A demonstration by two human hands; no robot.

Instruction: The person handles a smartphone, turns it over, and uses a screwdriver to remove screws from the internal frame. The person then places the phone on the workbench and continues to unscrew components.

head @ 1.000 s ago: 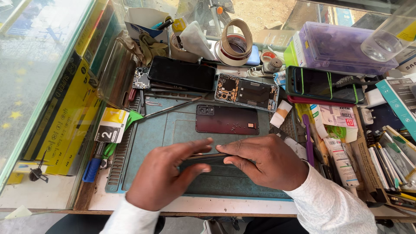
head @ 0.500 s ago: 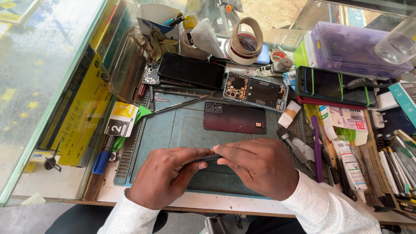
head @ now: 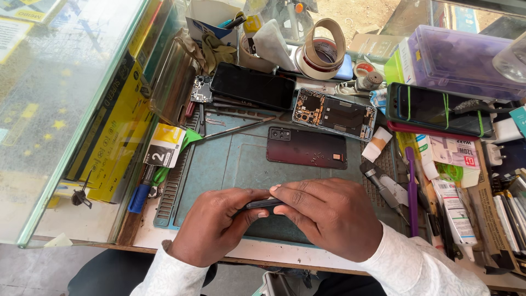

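Phone under repair (head: 263,203): at the blue mat's (head: 230,159) near edge, pinched between left hand (head: 211,227) and right hand (head: 329,219). Detached dark-red back cover (head: 307,148) mid-mat; opened phone chassis (head: 334,115) at far edge. Reassembly seemingly outstanding.

1. A teal work mat (head: 230,164) is laid on the bench.
2. A dark maroon back cover (head: 307,148), speckled with tiny pale screws, is seen on the mat.
3. A black slab-shaped device (head: 262,203) is gripped between the left hand (head: 211,227) and the right hand (head: 329,219); white sleeves (head: 416,268) are worn.
4. An opened phone (head: 334,115) is shown in black with copper-orange parts.
5. A black-screened phone (head: 252,86) lies beside it.
6. A phone in a bright green case (head: 438,109) is seen at the right.
7. A translucent purple box (head: 460,57) is noted behind it.
8. Yellow boxes with black print (head: 115,131) are stacked at the left.
9. A purple tool (head: 412,192) is laid at the mat's right.
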